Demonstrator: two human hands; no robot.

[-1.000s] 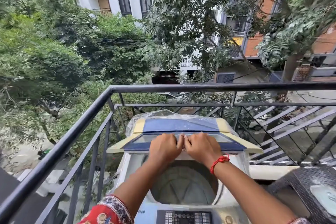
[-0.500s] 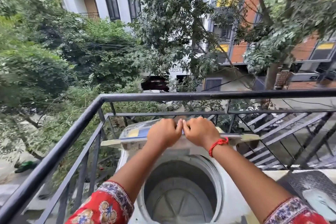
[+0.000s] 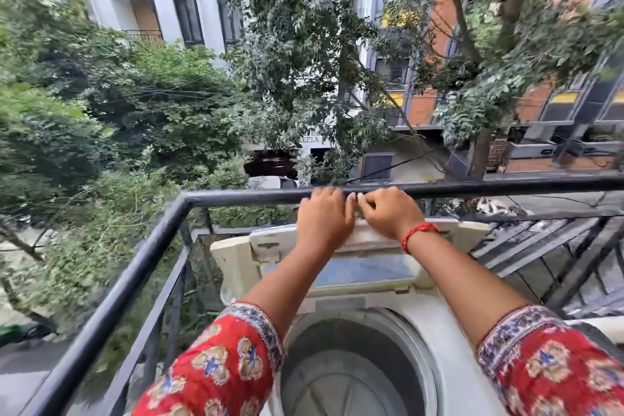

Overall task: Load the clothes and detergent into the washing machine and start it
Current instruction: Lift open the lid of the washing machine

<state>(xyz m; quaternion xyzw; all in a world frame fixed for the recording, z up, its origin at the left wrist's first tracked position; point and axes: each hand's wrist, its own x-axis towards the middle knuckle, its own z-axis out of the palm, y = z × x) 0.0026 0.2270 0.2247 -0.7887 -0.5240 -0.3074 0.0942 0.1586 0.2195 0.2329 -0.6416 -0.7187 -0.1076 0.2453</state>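
Observation:
A white top-loading washing machine (image 3: 449,341) stands against the balcony railing, its grey drum (image 3: 354,365) open and holding no clothes. The folding lid (image 3: 364,268) with a blue window is raised upright at the back. My left hand (image 3: 322,221) and my right hand (image 3: 388,213), which has a red thread at the wrist, grip the lid's top edge side by side with curled fingers. No clothes or detergent are in view.
A black metal balcony railing (image 3: 141,267) runs along the left and across just behind the lid. Beyond it are trees, buildings and a street far below. Black slanted bars (image 3: 553,257) fill the right side.
Both hands have lifted the lid from half-folded over the drum to upright at the back, near the railing. The drum opening now shows fully.

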